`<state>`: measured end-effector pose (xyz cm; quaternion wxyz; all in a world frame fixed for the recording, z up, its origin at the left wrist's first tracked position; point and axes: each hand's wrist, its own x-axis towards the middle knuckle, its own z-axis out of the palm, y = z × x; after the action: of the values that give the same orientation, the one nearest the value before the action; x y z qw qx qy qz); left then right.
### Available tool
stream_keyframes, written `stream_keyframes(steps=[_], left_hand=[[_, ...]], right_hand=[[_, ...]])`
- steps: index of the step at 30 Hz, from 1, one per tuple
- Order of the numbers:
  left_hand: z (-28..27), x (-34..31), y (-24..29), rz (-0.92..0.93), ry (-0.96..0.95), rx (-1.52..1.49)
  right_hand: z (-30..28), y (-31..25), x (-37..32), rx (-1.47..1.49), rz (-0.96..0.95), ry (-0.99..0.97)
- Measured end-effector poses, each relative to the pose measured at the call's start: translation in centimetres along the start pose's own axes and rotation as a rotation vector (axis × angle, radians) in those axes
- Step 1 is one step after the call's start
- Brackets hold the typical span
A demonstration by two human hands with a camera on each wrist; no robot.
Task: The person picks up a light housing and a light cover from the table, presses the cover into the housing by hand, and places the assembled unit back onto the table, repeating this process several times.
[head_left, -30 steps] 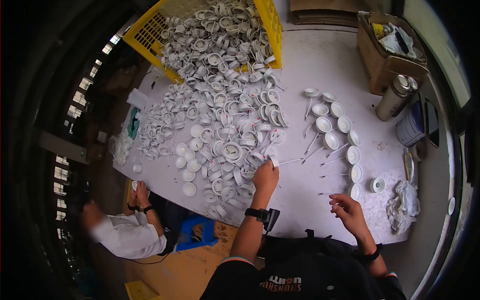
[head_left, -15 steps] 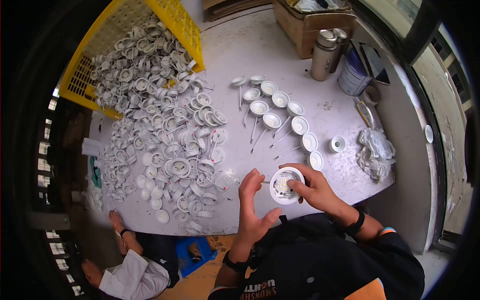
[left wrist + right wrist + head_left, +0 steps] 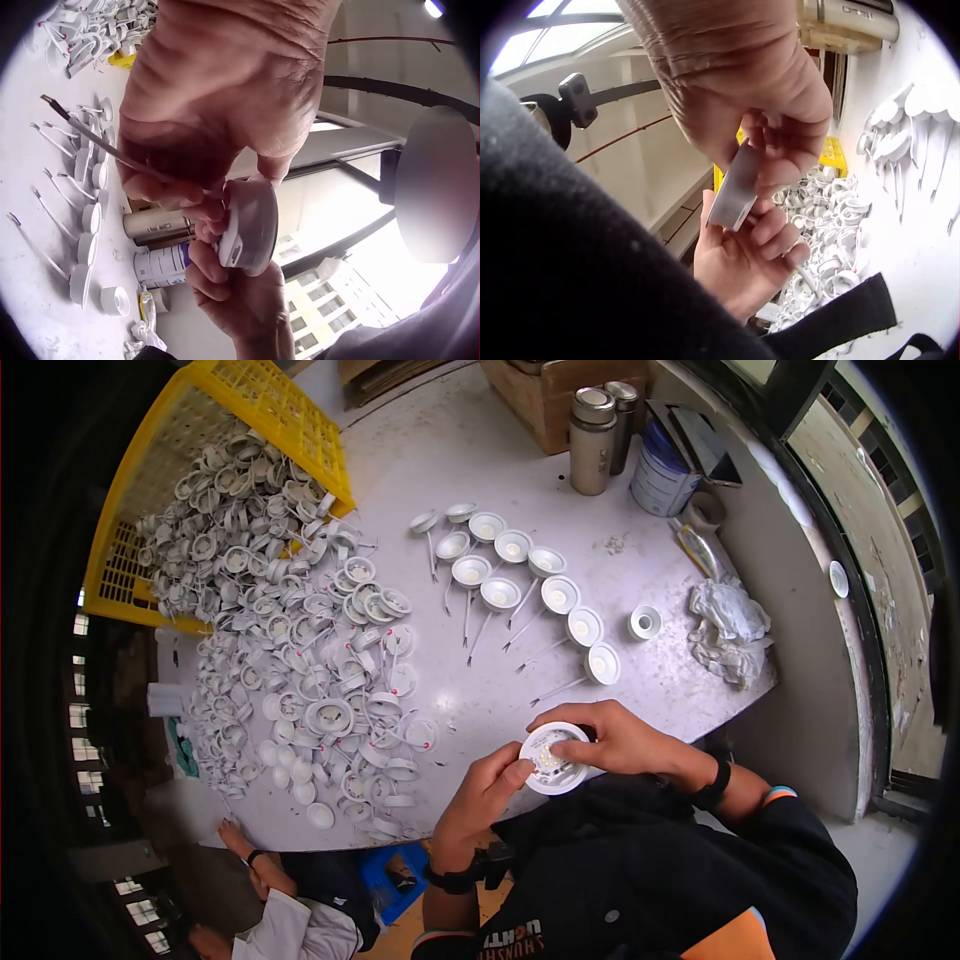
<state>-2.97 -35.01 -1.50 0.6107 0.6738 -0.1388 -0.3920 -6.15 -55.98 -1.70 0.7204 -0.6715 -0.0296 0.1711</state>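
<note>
White round fixture (image 3: 556, 759), pinched between both hands' fingers (image 3: 517, 770).

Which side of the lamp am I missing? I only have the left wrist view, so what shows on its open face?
Observer: The head view shows a cluster of small yellow dots near the middle of the lamp's open face.
Operator: Where is the right thumb? The lamp hides it from me.
Observer: The right thumb reaches over the rim onto that open face, beside the dots.
Operator: Is anyone else nearby?
Observer: Yes, another person, in white sleeves, is by the table, off to the left of the one holding the lamp.
</note>
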Motion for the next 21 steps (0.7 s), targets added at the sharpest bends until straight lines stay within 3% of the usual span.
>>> stream_keyframes(steps=[2, 5, 9, 14, 18, 20, 21], left_hand=[[-0.1, 0.0, 0.1, -0.085, -0.071, 0.034], [0.9, 0.1, 0.0, -0.123, -0.03, -0.115], [2.7, 0.6, 0.2, -0.105, 0.108, -0.092], [3.3, 1.6, 0.9, -0.143, 0.213, -0.177], [2.8, 2.9, -0.3, -0.16, 0.143, -0.222], [3.1, 3.6, -1.1, -0.145, 0.154, -0.248], [3.2, 3.9, -1.5, -0.135, 0.175, -0.272]], right_hand=[[-0.7, -0.6, 0.2, -0.048, 0.103, -0.077], [-0.3, -0.8, 0.4, -0.086, 0.055, 0.006], [-0.2, 1.2, 0.5, -0.031, 0.1, 0.041], [-0.6, -0.9, 0.6, -0.177, 0.162, 0.121], [-1.6, 0.9, 1.0, -0.26, 0.175, 0.139], [-2.6, 2.6, 0.8, -0.2, -0.094, 0.196], [-3.7, 3.1, 0.5, -0.082, 0.056, 0.225]])
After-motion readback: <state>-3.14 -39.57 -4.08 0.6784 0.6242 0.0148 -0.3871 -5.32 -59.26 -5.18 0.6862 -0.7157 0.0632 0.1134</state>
